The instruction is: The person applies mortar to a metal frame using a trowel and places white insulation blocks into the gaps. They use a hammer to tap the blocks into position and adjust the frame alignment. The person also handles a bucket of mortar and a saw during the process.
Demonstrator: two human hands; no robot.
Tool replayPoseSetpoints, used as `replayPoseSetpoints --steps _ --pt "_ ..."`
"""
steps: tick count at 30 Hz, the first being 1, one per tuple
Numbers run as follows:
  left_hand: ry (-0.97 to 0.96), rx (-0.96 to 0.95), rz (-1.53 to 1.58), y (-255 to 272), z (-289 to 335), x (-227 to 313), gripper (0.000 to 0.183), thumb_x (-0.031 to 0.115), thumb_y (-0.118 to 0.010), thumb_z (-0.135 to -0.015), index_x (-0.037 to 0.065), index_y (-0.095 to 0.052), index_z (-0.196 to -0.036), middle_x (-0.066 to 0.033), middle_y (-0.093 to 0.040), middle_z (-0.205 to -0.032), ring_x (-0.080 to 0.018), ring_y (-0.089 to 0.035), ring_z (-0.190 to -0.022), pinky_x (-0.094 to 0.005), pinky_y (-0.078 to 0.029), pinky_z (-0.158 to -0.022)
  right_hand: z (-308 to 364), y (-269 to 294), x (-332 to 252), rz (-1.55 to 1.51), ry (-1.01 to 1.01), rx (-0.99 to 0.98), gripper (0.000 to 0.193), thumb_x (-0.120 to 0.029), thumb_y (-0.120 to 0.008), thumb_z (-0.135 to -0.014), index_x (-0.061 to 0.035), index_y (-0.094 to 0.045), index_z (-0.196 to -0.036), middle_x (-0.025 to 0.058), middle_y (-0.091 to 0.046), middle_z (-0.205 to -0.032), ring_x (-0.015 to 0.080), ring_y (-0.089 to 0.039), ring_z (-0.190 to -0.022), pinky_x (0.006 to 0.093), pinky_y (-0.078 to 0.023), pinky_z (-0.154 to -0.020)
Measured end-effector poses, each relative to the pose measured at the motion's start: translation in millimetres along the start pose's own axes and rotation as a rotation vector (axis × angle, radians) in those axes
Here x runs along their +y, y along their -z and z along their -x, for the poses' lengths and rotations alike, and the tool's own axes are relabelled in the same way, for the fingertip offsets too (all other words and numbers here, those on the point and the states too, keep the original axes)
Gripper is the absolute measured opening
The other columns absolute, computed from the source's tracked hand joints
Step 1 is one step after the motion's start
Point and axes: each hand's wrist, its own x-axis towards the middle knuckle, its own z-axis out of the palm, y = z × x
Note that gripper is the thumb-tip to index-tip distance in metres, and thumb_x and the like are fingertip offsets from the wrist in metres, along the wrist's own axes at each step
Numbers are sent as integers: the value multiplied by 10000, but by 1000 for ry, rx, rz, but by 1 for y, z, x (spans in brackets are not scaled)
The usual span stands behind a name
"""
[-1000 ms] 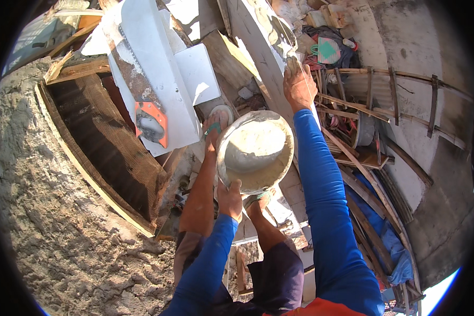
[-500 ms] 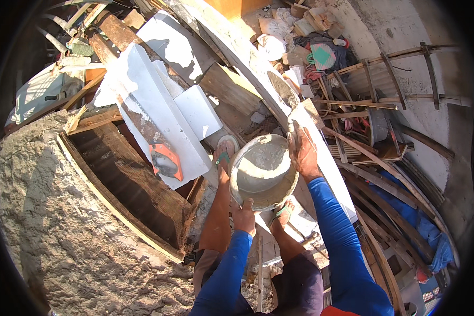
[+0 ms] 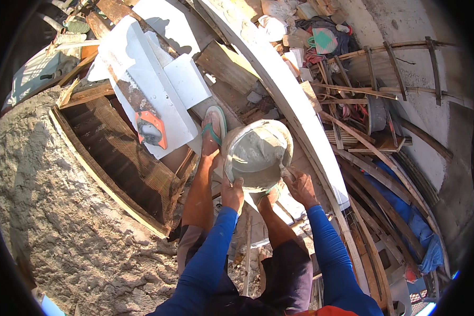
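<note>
A round bucket (image 3: 227, 167) with wet grey mortar (image 3: 258, 176) inside stands between my feet, its mouth partly sunlit. My left hand (image 3: 233, 195) grips the near-left rim, thumb uppermost. At the near-right rim is my right hand (image 3: 300, 188), its fingers closed; whatever they hold is hidden at the bucket's edge. Left of the bucket, a handsaw with an orange-and-grey handle (image 3: 151, 130) and a stained blade rests on a white board (image 3: 163, 110).
A long pale ledge (image 3: 284, 89) curves past the bucket's right side. Rough earth or rubble (image 3: 79, 210) and a wooden frame (image 3: 118, 203) lie left. Loose timbers (image 3: 384, 205), a blue tarp (image 3: 426, 237) and piled bags (image 3: 274, 26) are at the right and far side.
My right hand has come down from beside the ledge to the bucket's near-right rim. A grey patch beyond that hand on the ledge no longer shows. My left hand stays on the rim.
</note>
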Motion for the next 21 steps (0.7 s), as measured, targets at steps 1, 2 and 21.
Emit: replayPoseSetpoints --steps 1,2,21 --pt "3 -6 32 2 0 -5 715 -46 -569 -887 51 -333 -1555 -141 -545 -1407 -233 -540 -1228 -331 -409 -1065 14 8 1 -57 -4 -51 403 -331 -649 -939 -71 -671 -1246 169 -721 -1116 351 -699 -997 445 -548 -863" --pt "45 14 37 5 0 -9 698 -32 -576 -890 49 -349 -1545 -137 -557 -1385 -231 -545 -1211 -331 -416 -1055 23 9 4 -137 -71 -76 411 -319 -652 -937 -61 -666 -1257 172 -724 -1101 343 -702 -974 442 -548 -843" --pt "181 32 181 38 -13 -88 503 65 -651 -931 2 -469 -1396 -121 -622 -1257 -210 -606 -1093 -351 -497 -958 -263 66 -136 265 196 650 538 -381 -570 -974 -170 -501 -1464 160 -607 -1369 387 -553 -1280 465 -465 -1058"
